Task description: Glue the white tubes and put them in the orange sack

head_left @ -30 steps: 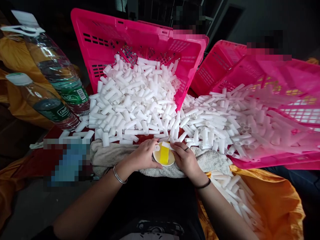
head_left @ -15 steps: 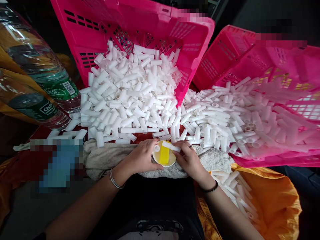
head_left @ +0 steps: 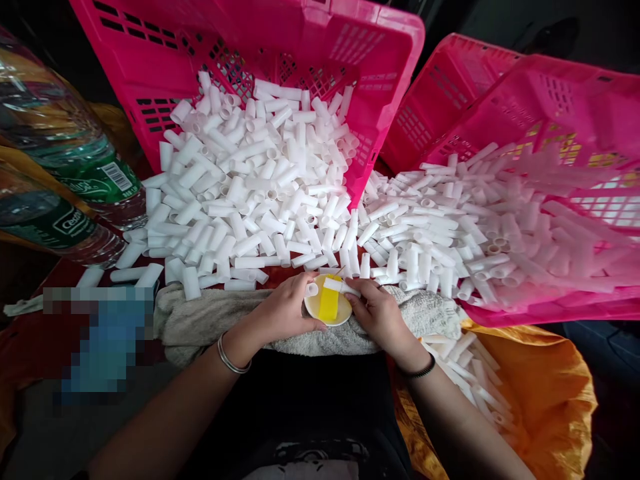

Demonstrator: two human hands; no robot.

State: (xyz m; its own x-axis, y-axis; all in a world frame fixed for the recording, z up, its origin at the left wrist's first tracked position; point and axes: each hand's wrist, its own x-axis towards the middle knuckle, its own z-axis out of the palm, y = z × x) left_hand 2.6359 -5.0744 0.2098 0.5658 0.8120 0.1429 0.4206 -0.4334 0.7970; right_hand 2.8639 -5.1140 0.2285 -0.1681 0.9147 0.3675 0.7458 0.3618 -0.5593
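Left hand: the left hand [head_left: 285,310] curls around the rim of a small yellow dish [head_left: 327,309], a short white tube [head_left: 313,289] pinched at its fingertips
Right hand: the right hand [head_left: 381,315] is clamped on a longer white tube [head_left: 341,286] held over the dish
Dish: rests on a grey towel [head_left: 200,320] at the worktop's near edge
Behind: tilted pink baskets [head_left: 310,40] spilling white tubes [head_left: 250,193]
Far left: two water bottles [head_left: 65,173] lie on their sides

Dark room behind; grey floor [head_left: 45,427] lower left
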